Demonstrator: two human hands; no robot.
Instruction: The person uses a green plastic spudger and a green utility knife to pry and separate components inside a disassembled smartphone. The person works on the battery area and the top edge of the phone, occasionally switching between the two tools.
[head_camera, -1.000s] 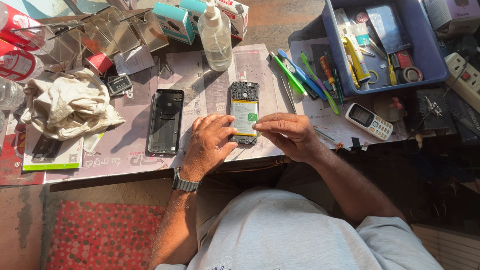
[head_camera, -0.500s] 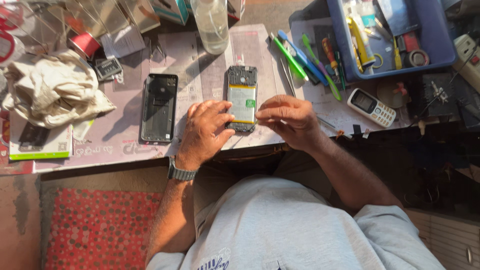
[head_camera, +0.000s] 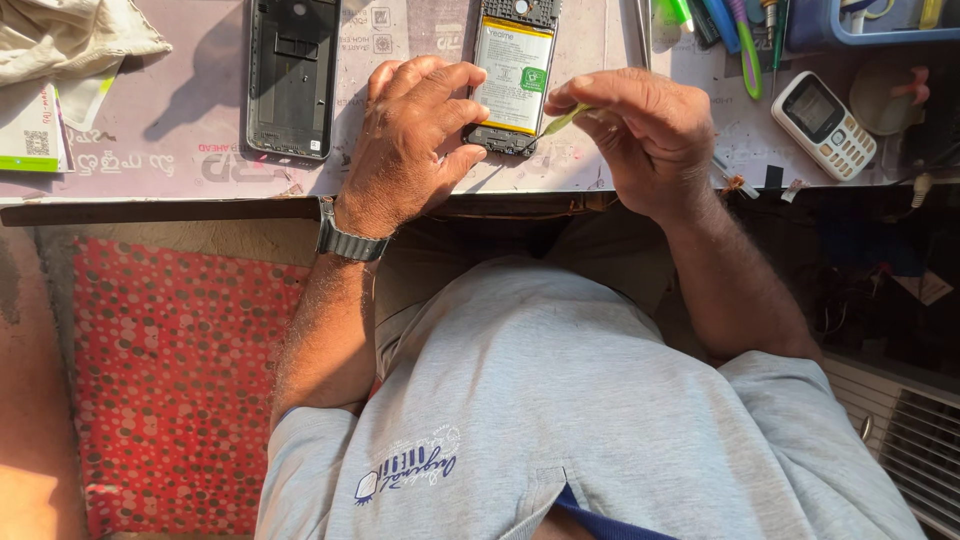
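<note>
I see my left hand (head_camera: 415, 140) clamping the near end of the opened black phone with the white battery (head_camera: 515, 75), long axis running near to far. My right hand (head_camera: 640, 130) fingers pinch a thin green-handled tool (head_camera: 562, 121), tip at the phone's near right corner.

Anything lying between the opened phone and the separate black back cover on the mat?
Head view: only the left hand sits between the opened phone and the black back cover; above it, the mat is bare.
</note>
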